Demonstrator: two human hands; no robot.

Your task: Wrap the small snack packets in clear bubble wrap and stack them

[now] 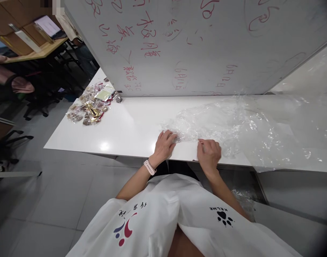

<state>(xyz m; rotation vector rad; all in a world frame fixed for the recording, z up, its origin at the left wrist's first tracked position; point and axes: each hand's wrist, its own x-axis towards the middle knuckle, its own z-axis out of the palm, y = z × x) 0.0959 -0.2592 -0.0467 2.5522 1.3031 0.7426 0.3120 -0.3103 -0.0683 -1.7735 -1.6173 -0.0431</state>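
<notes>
A wide, crumpled sheet of clear plastic film [217, 119] lies on the white table in front of me. My left hand [164, 145], with a pale pink band on its wrist, curls its fingers over the film's near left edge. Its fingertips press on the bunched plastic, and a small dark spot shows by them that I cannot make out. To the right, my right hand [209, 153] is closed, thumb and forefinger pinching the near edge of the same film. Its other fingers are folded in.
Many small bagged items [90, 105] lie heaped at the table's left end. A whiteboard [158, 53] with red writing stands along the back of the white table [131, 125]. More clear plastic [292, 132] spreads to the right. Another person [80, 43] is at the far left.
</notes>
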